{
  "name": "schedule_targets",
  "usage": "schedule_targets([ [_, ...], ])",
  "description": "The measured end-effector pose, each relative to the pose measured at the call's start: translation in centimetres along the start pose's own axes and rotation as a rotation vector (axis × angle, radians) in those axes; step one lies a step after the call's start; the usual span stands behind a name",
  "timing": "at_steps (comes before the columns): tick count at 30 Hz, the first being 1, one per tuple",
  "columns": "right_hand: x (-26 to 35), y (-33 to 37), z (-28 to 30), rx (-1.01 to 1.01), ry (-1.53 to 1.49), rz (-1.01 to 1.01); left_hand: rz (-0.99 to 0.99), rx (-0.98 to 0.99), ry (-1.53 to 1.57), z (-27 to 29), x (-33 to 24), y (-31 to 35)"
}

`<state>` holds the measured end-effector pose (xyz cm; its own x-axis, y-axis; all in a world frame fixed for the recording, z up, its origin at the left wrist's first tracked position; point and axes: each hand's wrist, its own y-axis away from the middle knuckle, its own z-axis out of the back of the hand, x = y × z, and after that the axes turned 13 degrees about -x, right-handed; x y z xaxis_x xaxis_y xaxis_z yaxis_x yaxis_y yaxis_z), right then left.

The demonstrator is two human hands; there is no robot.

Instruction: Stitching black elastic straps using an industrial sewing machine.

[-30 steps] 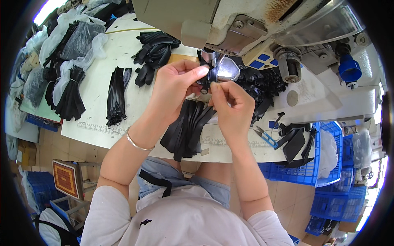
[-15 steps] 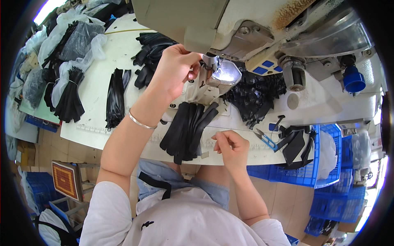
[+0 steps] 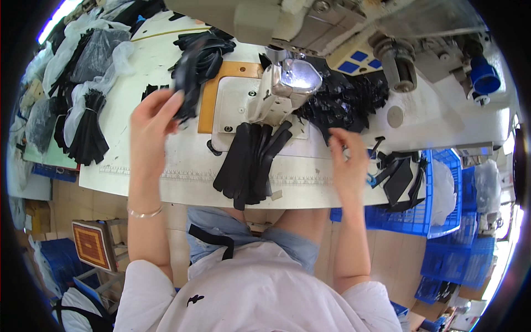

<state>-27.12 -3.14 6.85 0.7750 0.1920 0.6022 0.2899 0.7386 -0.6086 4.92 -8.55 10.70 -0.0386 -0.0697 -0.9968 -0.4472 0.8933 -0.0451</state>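
My left hand (image 3: 155,119) is over the left part of the table, thumb and fingers pinched on a black strip (image 3: 191,88) that is blurred by motion. Behind that hand lies a bundle of black strips (image 3: 152,90), mostly hidden. My right hand (image 3: 349,157) is raised above the table's right side, fingers loosely bent and apart, nothing seen in them. Close beside it, blue-handled thread snips (image 3: 371,180) are partly covered. Between my hands, several flat black strips (image 3: 250,166) lie fanned out before the sewing machine's lit arm (image 3: 285,88).
A black strip pile (image 3: 213,52) lies at the back, a heap of black pieces (image 3: 351,94) behind the machine. More black pieces (image 3: 399,180) hang by a blue crate (image 3: 442,221) at right. Plastic bags and bundles (image 3: 91,124) fill the far left. A stool (image 3: 94,246) stands below.
My left hand has moved left and toward me from the machine's needle area, now with a black strip. My right hand has moved right and farther from me. The view has shifted slightly.
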Motion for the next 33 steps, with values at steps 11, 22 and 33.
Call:
schedule_targets([
  [11, -1.5, 0.2, 0.7, 0.073, 0.688, 0.351, -0.894, -0.368, -0.346, 5.8, -1.5, 3.2],
  [22, -2.1, 0.8, 2.1, -0.034, 0.528, 0.418, -0.266, 0.614, 0.048, -3.9, 4.6, 13.5],
  [33, 7.4, 9.9, 1.9, 0.081, -0.132, 0.057, 0.692, 0.675, 0.401, -7.4, 5.4, 14.8],
])
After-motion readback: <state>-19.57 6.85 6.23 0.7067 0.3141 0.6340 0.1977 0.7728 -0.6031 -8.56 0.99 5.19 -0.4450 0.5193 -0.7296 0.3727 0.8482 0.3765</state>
